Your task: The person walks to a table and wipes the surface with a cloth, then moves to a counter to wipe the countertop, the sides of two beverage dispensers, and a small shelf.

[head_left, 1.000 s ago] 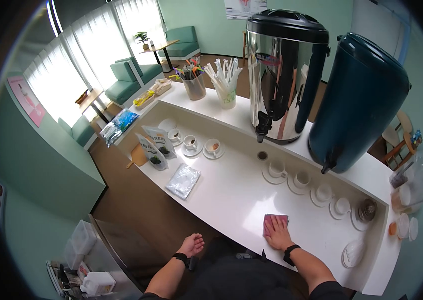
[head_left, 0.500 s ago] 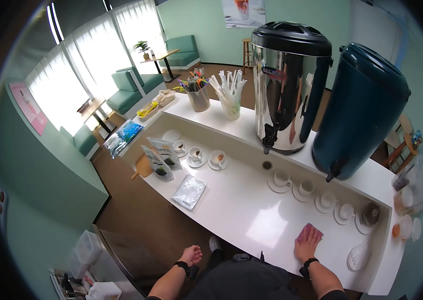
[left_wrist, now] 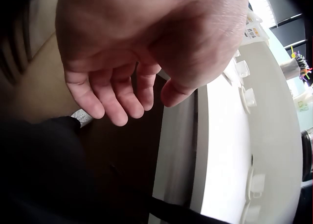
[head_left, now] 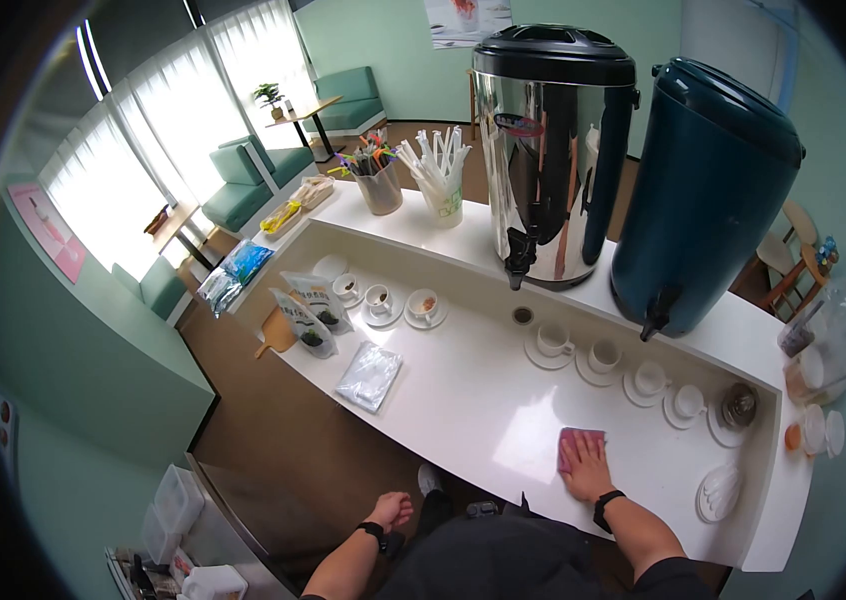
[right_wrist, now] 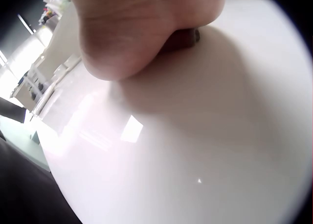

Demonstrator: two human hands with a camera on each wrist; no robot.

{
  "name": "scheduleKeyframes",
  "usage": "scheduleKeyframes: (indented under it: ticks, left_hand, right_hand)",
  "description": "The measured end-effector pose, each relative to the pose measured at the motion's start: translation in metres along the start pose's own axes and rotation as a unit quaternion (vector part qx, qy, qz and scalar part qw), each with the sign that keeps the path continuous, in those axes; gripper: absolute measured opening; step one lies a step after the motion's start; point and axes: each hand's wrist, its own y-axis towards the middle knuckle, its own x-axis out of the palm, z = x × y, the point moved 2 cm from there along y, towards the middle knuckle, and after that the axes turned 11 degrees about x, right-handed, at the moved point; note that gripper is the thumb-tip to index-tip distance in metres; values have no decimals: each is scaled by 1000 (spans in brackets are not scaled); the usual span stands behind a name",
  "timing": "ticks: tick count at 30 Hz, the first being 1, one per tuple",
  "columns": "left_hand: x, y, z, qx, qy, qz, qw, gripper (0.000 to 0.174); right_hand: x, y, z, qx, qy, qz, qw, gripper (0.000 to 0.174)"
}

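Note:
My right hand [head_left: 586, 476] lies flat on a folded pink cloth [head_left: 595, 435], its straight fingers pressing it onto the white countertop [head_left: 463, 400]. In the right wrist view the heel of that hand [right_wrist: 146, 33] is close over the glossy surface, and a dark red edge of the cloth [right_wrist: 181, 40] shows beneath. My left hand [head_left: 392, 510] hangs beside the counter's front edge, holding nothing. Its fingers [left_wrist: 115, 99] are loosely curled in the left wrist view, above the dark floor.
White cups on saucers [head_left: 604, 356] line the counter's back right, near a shell-shaped dish [head_left: 719, 494]. Farther left are more cups [head_left: 423, 305], upright pouches [head_left: 305, 325] and a clear plastic packet [head_left: 370, 376]. A steel dispenser [head_left: 553, 170] and a dark teal one [head_left: 708, 200] stand on the raised ledge.
My right hand slid the cloth rightward across the countertop, then partway back to the left. The left hand stays hanging by the counter. The head view shifted slightly.

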Motion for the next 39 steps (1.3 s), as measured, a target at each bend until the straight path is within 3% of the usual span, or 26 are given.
scheduleKeyframes:
  ticks: [7, 17, 28, 34, 37, 39]
  left_hand:
    - [-27, 0, -52, -56, 35, 48, 997, 22]
    - [-25, 6, -73, -66, 60, 27, 996, 25]
    - [-3, 9, -7, -3, 33, 7, 999, 12]
    - [15, 41, 57, 145, 70, -27, 987, 15]
    - [25, 83, 81, 243, 177, -59, 952, 18]
    - [40, 85, 109, 252, 184, -52, 949, 20]
  right_hand:
    - [-9, -65, 93, 207, 19, 46, 977, 75]
    - [-1, -71, 93, 248, 1, 85, 965, 75]
    - [7, -63, 75, 234, -6, 66, 970, 76]
    - [13, -32, 29, 158, 2, 26, 987, 78]
    - [20, -12, -11, 99, -7, 3, 995, 76]
    - [27, 1, -36, 57, -2, -13, 998, 74]
